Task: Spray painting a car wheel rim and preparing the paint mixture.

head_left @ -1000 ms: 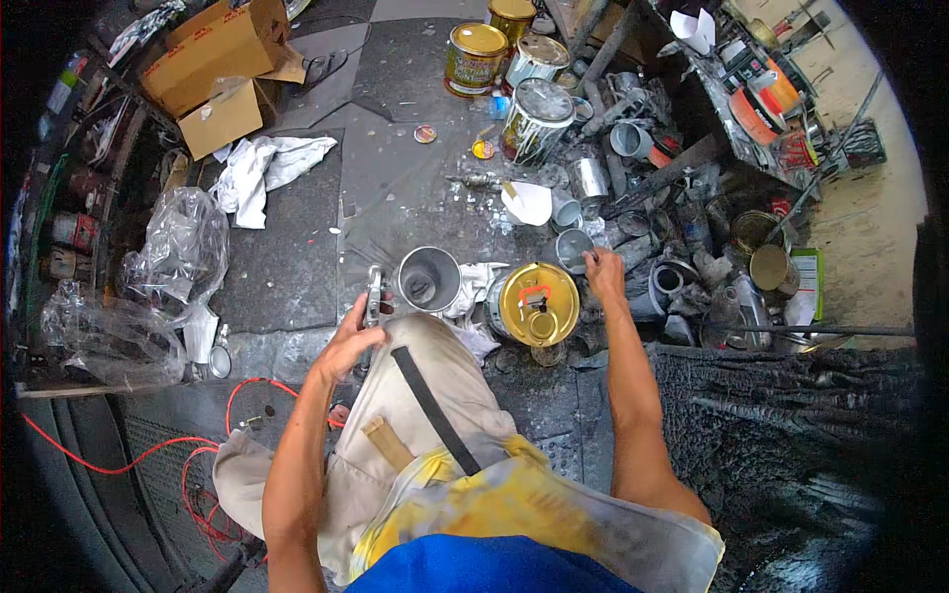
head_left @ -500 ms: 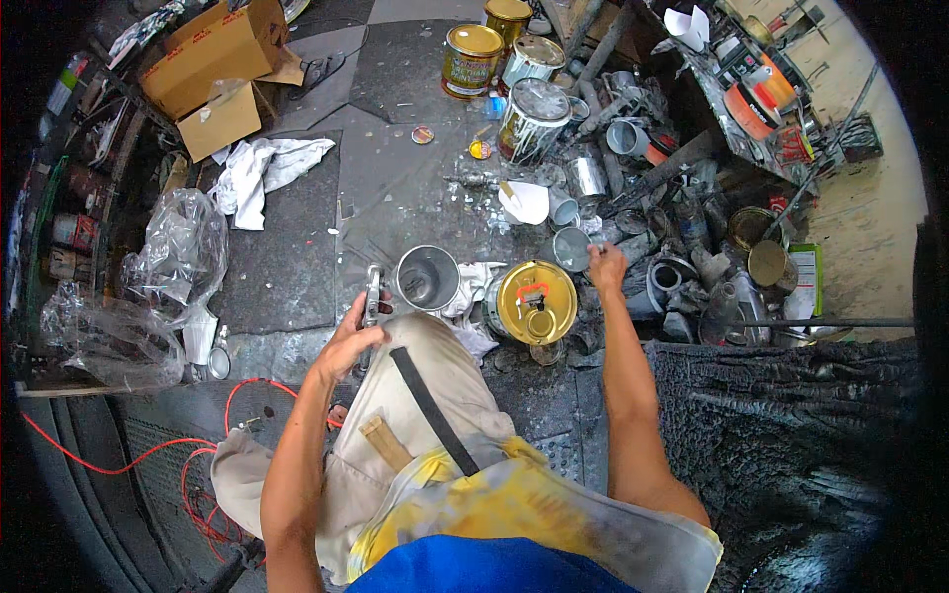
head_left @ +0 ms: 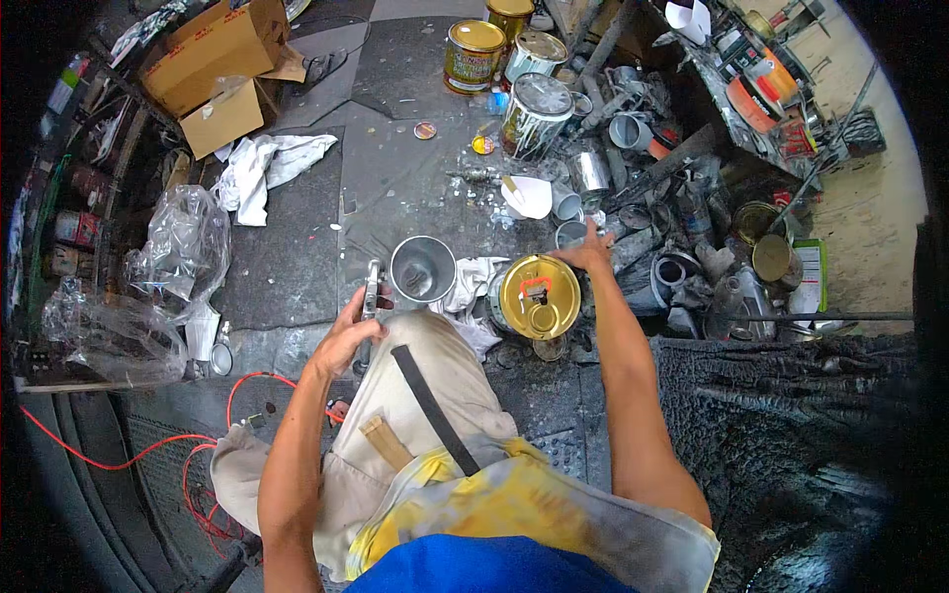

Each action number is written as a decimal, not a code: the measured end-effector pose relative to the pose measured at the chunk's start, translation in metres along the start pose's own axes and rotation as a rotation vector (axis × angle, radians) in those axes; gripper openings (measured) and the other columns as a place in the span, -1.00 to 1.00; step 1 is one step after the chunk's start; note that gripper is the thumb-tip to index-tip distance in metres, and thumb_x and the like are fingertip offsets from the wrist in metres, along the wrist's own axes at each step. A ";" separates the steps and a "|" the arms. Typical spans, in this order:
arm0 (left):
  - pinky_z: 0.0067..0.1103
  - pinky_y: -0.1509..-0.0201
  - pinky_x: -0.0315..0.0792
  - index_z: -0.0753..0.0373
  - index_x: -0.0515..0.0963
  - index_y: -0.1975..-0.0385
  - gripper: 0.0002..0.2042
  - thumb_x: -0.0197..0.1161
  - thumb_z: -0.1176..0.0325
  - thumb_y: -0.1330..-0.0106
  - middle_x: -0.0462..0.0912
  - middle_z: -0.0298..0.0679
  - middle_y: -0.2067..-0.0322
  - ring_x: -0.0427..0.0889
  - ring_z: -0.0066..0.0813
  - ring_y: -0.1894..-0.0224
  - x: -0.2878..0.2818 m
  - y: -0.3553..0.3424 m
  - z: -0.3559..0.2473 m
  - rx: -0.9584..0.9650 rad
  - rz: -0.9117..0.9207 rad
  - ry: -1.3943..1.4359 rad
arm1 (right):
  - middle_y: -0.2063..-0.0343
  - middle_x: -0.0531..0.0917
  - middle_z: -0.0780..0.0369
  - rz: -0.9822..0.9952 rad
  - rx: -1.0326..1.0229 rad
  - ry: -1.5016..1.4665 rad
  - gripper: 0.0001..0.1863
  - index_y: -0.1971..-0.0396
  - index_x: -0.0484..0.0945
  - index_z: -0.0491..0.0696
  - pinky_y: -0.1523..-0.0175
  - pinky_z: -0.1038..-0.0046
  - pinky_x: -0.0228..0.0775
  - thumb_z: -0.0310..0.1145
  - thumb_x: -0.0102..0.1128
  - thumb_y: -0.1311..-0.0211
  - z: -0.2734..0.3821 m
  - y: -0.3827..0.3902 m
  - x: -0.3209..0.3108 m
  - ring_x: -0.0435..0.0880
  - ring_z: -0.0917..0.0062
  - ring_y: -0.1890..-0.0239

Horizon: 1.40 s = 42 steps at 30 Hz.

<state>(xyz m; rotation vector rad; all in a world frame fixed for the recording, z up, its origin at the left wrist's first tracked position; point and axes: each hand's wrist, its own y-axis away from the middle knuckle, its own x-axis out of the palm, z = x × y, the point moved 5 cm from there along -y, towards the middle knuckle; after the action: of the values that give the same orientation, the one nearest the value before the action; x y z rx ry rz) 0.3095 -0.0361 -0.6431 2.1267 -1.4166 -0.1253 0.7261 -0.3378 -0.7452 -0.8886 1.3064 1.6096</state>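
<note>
My left hand [head_left: 346,331] is wrapped round a metal spray gun [head_left: 372,289] beside my raised knee. The gun's wide, open-topped metal cup [head_left: 423,269] faces up, and its bare inside shows. Out on the right, my right hand [head_left: 589,249] is open, thumb and fingers spread apart, right at a small grey cup [head_left: 569,233]. The hand covers part of that cup. Just below my right hand stands a gold-topped paint can [head_left: 539,296] with a red handle piece on its lid. A white rag [head_left: 465,287] lies between this can and the spray gun's cup.
Several paint cans [head_left: 536,114] stand at the far right. Stained cups and bottles [head_left: 682,257] crowd the right side. A cardboard box [head_left: 222,54], a white cloth [head_left: 262,168] and clear plastic bags [head_left: 178,247] lie left. A red hose [head_left: 232,395] loops beside my leg.
My right hand has moved slightly up and left, and its fingers have spread from a pinch on the small grey cup. The cup sits a little farther away. My left hand stays on the spray gun.
</note>
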 end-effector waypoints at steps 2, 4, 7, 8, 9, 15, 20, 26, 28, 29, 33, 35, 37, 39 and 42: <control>-0.54 0.05 0.41 0.19 0.39 -0.33 -0.36 0.27 0.40 -0.14 0.56 -0.26 0.03 0.52 -0.54 0.19 -0.001 -0.007 0.003 0.022 0.004 -0.011 | -0.48 -0.05 -0.25 0.027 -0.006 0.027 0.56 -0.59 -0.05 0.28 -0.49 0.04 0.25 0.30 0.77 0.52 0.001 -0.007 0.009 0.16 -0.34 -0.46; -0.54 0.07 0.41 0.19 0.39 -0.32 -0.37 0.28 0.40 -0.15 0.56 -0.25 0.05 0.52 -0.55 0.20 -0.003 -0.018 0.007 0.046 0.010 -0.022 | -0.49 -0.11 -0.24 0.033 -0.023 -0.034 0.56 -0.59 -0.03 0.29 -0.51 0.08 0.23 0.21 0.80 0.53 0.002 -0.015 0.017 0.15 -0.28 -0.48; -0.56 0.16 0.41 0.21 0.42 -0.29 -0.42 0.28 0.38 -0.20 0.56 -0.30 0.11 0.54 -0.55 0.21 -0.008 -0.031 0.009 0.094 -0.029 -0.018 | -0.49 -0.13 -0.22 -0.022 0.044 -0.215 0.52 -0.57 0.03 0.28 -0.52 0.14 0.26 0.08 0.83 0.53 0.001 -0.014 0.027 0.14 -0.21 -0.50; -0.56 0.16 0.41 0.21 0.42 -0.29 -0.42 0.28 0.38 -0.20 0.56 -0.30 0.11 0.54 -0.55 0.21 -0.009 -0.031 0.009 0.096 -0.038 -0.019 | -0.48 -0.09 -0.21 -0.080 0.127 -0.336 0.48 -0.56 0.07 0.26 -0.50 0.17 0.29 0.03 0.83 0.51 0.003 -0.007 0.029 0.16 -0.20 -0.49; -0.56 0.17 0.42 0.21 0.42 -0.29 -0.43 0.29 0.37 -0.21 0.56 -0.30 0.12 0.56 -0.54 0.20 -0.010 -0.032 0.010 0.094 -0.046 -0.023 | -0.48 -0.09 -0.21 -0.074 0.119 -0.338 0.48 -0.56 0.07 0.26 -0.50 0.17 0.29 0.03 0.83 0.51 0.008 -0.003 0.032 0.16 -0.20 -0.49; -0.54 0.24 0.40 0.20 0.46 -0.22 -0.43 0.38 0.23 -0.18 0.62 -0.29 0.27 0.55 -0.54 0.23 0.022 -0.068 0.004 0.061 -0.008 -0.084 | -0.41 0.05 -0.37 -0.154 0.094 -0.283 0.28 -0.44 0.31 0.26 -0.45 0.13 0.29 -0.02 0.83 0.50 -0.038 -0.036 0.019 0.18 -0.19 -0.45; -0.55 0.27 0.41 0.18 0.50 -0.10 -0.52 0.36 0.27 -0.15 0.58 -0.33 0.26 0.51 -0.53 0.30 0.020 -0.081 0.011 -0.007 -0.038 -0.157 | -0.27 0.21 -0.18 -0.241 -0.186 -0.292 0.16 -0.38 0.38 0.21 -0.38 0.07 0.37 -0.17 0.81 0.42 0.009 0.018 -0.025 0.33 -0.21 -0.33; -0.57 0.33 0.36 0.23 0.51 -0.08 -0.43 0.47 0.21 -0.03 0.57 -0.34 0.31 0.45 -0.57 0.38 0.045 -0.116 0.015 -0.036 -0.057 -0.237 | -0.12 0.28 -0.08 -0.335 -0.617 0.100 0.02 -0.30 0.45 0.17 -0.10 -0.05 0.60 -0.36 0.73 0.37 0.069 0.099 -0.119 0.59 -0.22 0.01; -0.56 0.28 0.40 0.32 0.45 -0.24 -0.25 0.49 0.16 0.01 0.62 -0.26 0.20 0.49 -0.53 0.36 0.048 -0.126 0.018 -0.038 -0.047 -0.246 | -0.12 0.29 -0.06 -0.320 -0.625 0.154 -0.01 -0.29 0.45 0.18 -0.05 -0.04 0.63 -0.43 0.70 0.32 0.095 0.131 -0.137 0.59 -0.21 0.01; -0.55 0.26 0.43 0.38 0.37 -0.32 -0.15 0.49 0.14 0.02 0.62 -0.20 0.13 0.51 -0.50 0.34 0.053 -0.128 0.015 -0.057 -0.017 -0.288 | -0.13 0.29 -0.05 -0.330 -0.647 0.219 -0.02 -0.29 0.45 0.18 -0.04 -0.04 0.64 -0.47 0.68 0.31 0.106 0.146 -0.143 0.58 -0.21 0.00; -0.52 0.20 0.47 0.50 0.16 -0.48 0.07 0.49 0.09 0.07 0.62 -0.09 -0.02 0.54 -0.43 0.33 0.071 -0.128 -0.001 -0.095 0.063 -0.342 | -0.14 0.30 -0.02 -0.376 -0.734 0.336 -0.06 -0.26 0.46 0.17 0.04 0.02 0.69 -0.56 0.64 0.28 0.132 0.182 -0.159 0.56 -0.17 -0.02; -0.52 0.20 0.47 0.50 0.17 -0.47 0.06 0.48 0.10 0.06 0.62 -0.10 -0.01 0.53 -0.43 0.33 0.073 -0.129 -0.002 -0.097 0.075 -0.338 | -0.13 0.31 -0.02 -0.392 -0.763 0.378 -0.09 -0.25 0.48 0.17 0.07 0.04 0.70 -0.58 0.60 0.26 0.144 0.193 -0.160 0.57 -0.14 -0.01; -0.52 0.23 0.46 0.45 0.27 -0.42 -0.02 0.47 0.11 0.06 0.61 -0.12 0.03 0.51 -0.44 0.34 0.071 -0.135 0.004 -0.086 0.036 -0.305 | -0.12 0.34 0.03 -0.487 -0.863 0.463 -0.26 -0.21 0.51 0.16 0.14 0.07 0.70 -0.60 0.44 0.06 0.155 0.203 -0.159 0.58 -0.06 0.05; -0.48 0.22 0.47 0.47 0.21 -0.45 0.05 0.50 0.08 0.09 0.61 -0.06 0.02 0.52 -0.40 0.29 0.069 -0.139 0.009 -0.094 0.068 -0.278 | -0.11 0.35 0.05 -0.499 -0.885 0.505 -0.34 -0.20 0.52 0.15 0.16 0.07 0.69 -0.60 0.36 -0.03 0.164 0.208 -0.155 0.57 -0.02 0.06; -0.43 0.19 0.49 0.50 0.12 -0.49 0.15 0.53 0.05 0.13 0.59 0.03 -0.01 0.53 -0.35 0.24 0.072 -0.140 0.011 -0.091 0.110 -0.229 | -0.10 0.37 0.10 -0.568 -0.941 0.574 -0.49 -0.18 0.53 0.15 0.17 0.08 0.67 -0.52 0.22 -0.21 0.170 0.214 -0.152 0.56 0.06 0.05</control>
<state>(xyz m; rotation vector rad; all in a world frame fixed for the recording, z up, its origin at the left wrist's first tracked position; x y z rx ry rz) 0.4506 -0.0654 -0.7069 2.0054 -1.6220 -0.3947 0.5845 -0.2172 -0.4943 -2.1850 0.4480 1.5071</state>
